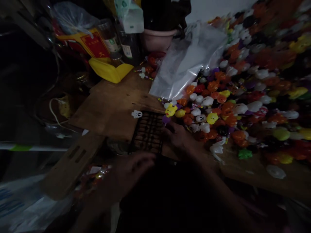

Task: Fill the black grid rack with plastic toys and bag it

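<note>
A black rectangular frame with rows of brown oblong shapes, perhaps a grid tray, lies at the front of a brown board. My left hand is at its near edge, fingers stretched out to the right, with nothing visible in them. At the frame's right side is my right hand, its fingers curled in; darkness hides what is between them. Just beyond those fingertips sit a purple ball and a yellow bear-shaped toy. A small white ghost figure rests by the frame's far left corner.
A large heap of small colourful toys covers the right side, with a clear plastic bag against it. Behind the brown board stand a yellow container, bottles and a pink pot. A slotted wooden plank juts out at left.
</note>
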A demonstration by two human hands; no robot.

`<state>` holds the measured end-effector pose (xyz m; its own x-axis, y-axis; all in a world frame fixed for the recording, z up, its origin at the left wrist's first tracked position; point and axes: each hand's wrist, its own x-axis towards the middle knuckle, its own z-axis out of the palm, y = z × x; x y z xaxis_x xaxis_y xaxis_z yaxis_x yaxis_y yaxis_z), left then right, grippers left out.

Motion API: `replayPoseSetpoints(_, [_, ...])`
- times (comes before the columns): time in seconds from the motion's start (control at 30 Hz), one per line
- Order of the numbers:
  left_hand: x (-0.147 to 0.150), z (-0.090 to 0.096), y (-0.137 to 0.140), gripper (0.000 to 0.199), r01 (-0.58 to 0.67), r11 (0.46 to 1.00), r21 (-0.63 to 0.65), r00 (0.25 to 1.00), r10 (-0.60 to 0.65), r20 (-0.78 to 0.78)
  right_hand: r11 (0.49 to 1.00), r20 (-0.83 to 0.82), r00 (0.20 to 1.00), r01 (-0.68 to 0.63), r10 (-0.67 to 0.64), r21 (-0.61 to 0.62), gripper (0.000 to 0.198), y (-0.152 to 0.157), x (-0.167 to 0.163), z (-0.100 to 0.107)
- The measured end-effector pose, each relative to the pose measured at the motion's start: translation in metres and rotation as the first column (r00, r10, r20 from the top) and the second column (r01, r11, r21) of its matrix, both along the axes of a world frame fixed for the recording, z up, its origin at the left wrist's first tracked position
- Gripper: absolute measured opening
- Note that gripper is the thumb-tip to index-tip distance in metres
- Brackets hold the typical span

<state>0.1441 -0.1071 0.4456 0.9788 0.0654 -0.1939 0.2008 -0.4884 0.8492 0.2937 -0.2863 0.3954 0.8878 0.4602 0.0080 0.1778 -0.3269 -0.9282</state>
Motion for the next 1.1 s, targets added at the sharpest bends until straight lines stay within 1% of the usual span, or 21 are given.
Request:
replayPoseSetpoints(0.03, [0.018, -0.006, 0.016, 0.025, -0.110, 0.990, 0.089, 0.975, 0.090, 0.205, 1.000, -0.026, 1.000, -0.018, 0.018, 0.009, 0.022, -0.001, 0.002, -0.001])
replayPoseSetpoints(0.07, [0.035, -0.016, 0.029, 0.026, -0.144, 0.974, 0.174, 0.941, 0.081, 0.329, 0.999, -0.058, 0.998, -0.036, 0.037, 0.009, 0.021, -0.003, 0.004, -0.002])
replayPoseSetpoints(0.1, [0.050, -0.028, 0.039, 0.027, -0.144, 0.951, 0.274, 0.912, 0.020, 0.410, 0.999, -0.088, 0.995, -0.045, 0.046, 0.012, 0.021, -0.004, 0.006, -0.002])
replayPoseSetpoints(0.17, [0.070, -0.054, 0.045, 0.029, -0.133, 0.884, 0.448, 0.865, -0.116, 0.488, 0.999, -0.123, 0.991, -0.044, 0.048, 0.030, 0.023, -0.006, 0.008, -0.002])
replayPoseSetpoints(0.2, [0.074, -0.064, 0.041, 0.029, -0.135, 0.853, 0.504, 0.842, -0.169, 0.513, 0.998, -0.130, 0.991, -0.038, 0.043, 0.041, 0.024, -0.006, 0.008, -0.002])
replayPoseSetpoints(0.23, [0.073, -0.073, 0.033, 0.029, -0.152, 0.826, 0.543, 0.825, -0.196, 0.530, 0.999, -0.127, 0.991, -0.027, 0.032, 0.040, 0.025, -0.006, 0.008, -0.001])
replayPoseSetpoints(0.27, [0.070, -0.078, 0.022, 0.029, -0.187, 0.803, 0.566, 0.815, -0.195, 0.545, 1.000, -0.111, 0.994, -0.010, 0.013, 0.027, 0.025, -0.006, 0.008, 0.000])
replayPoseSetpoints(0.33, [0.060, -0.082, -0.004, 0.027, -0.288, 0.756, 0.588, 0.819, -0.124, 0.560, 0.999, -0.040, 0.998, 0.040, -0.041, -0.008, 0.025, -0.002, 0.008, 0.001])
replayPoseSetpoints(0.37, [0.056, -0.082, -0.017, 0.026, -0.333, 0.732, 0.595, 0.830, -0.072, 0.553, 0.998, 0.007, 0.998, 0.067, -0.067, -0.018, 0.026, 0.000, 0.009, 0.001])
replayPoseSetpoints(0.4, [0.053, -0.080, -0.028, 0.024, -0.359, 0.719, 0.595, 0.842, -0.025, 0.539, 0.996, 0.052, 0.995, 0.087, -0.086, -0.023, 0.026, 0.003, 0.010, 0.001])
replayPoseSetpoints(0.43, [0.052, -0.078, -0.038, 0.022, -0.372, 0.722, 0.583, 0.854, 0.019, 0.520, 0.994, 0.089, 0.991, 0.104, -0.101, -0.022, 0.026, 0.005, 0.012, 0.001])
replayPoseSetpoints(0.5, [0.054, -0.076, -0.050, 0.020, -0.375, 0.762, 0.527, 0.871, 0.096, 0.482, 0.991, 0.117, 0.984, 0.135, -0.132, -0.019, 0.023, 0.011, 0.013, -0.001])
replayPoseSetpoints(0.57, [0.057, -0.076, -0.056, 0.019, -0.372, 0.801, 0.468, 0.881, 0.145, 0.450, 0.986, 0.096, 0.981, 0.168, -0.167, -0.006, 0.022, 0.018, 0.014, -0.005])
replayPoseSetpoints(0.6, [0.058, -0.076, -0.058, 0.019, -0.372, 0.810, 0.453, 0.884, 0.159, 0.440, 0.983, 0.084, 0.979, 0.183, -0.183, 0.011, 0.023, 0.022, 0.014, -0.007])
replayPoseSetpoints(0.67, [0.059, -0.076, -0.059, 0.016, -0.371, 0.815, 0.445, 0.887, 0.170, 0.428, 0.979, 0.075, 0.976, 0.201, -0.204, 0.044, 0.025, 0.032, 0.015, -0.010])
replayPoseSetpoints(0.73, [0.059, -0.076, -0.059, 0.015, -0.374, 0.819, 0.436, 0.887, 0.178, 0.427, 0.978, 0.093, 0.974, 0.201, -0.205, 0.048, 0.023, 0.043, 0.017, -0.012])
replayPoseSetpoints(0.83, [0.059, -0.078, -0.059, 0.013, -0.377, 0.823, 0.424, 0.883, 0.182, 0.433, 0.989, 0.159, 0.976, 0.146, -0.149, 0.032, 0.016, 0.054, 0.020, -0.012])
replayPoseSetpoints(0.9, [0.059, -0.080, -0.059, 0.012, -0.379, 0.823, 0.423, 0.881, 0.180, 0.438, 0.991, 0.201, 0.970, 0.134, -0.135, 0.019, 0.014, 0.057, 0.021, -0.011])
replayPoseSetpoints(0.97, [0.059, -0.081, -0.059, 0.011, -0.382, 0.822, 0.422, 0.876, 0.177, 0.448, 0.982, 0.222, 0.958, 0.190, -0.181, -0.018, 0.016, 0.057, 0.021, -0.011])
replayPoseSetpoints(1.03, [0.060, -0.082, -0.060, 0.011, -0.394, 0.817, 0.420, 0.869, 0.183, 0.459, 0.972, 0.224, 0.953, 0.225, -0.205, -0.065, 0.016, 0.055, 0.022, -0.012])
replayPoseSetpoints(1.1, [0.060, -0.082, -0.060, 0.012, -0.410, 0.811, 0.418, 0.860, 0.192, 0.472, 0.974, 0.196, 0.961, 0.213, -0.195, -0.076, 0.015, 0.053, 0.023, -0.013])
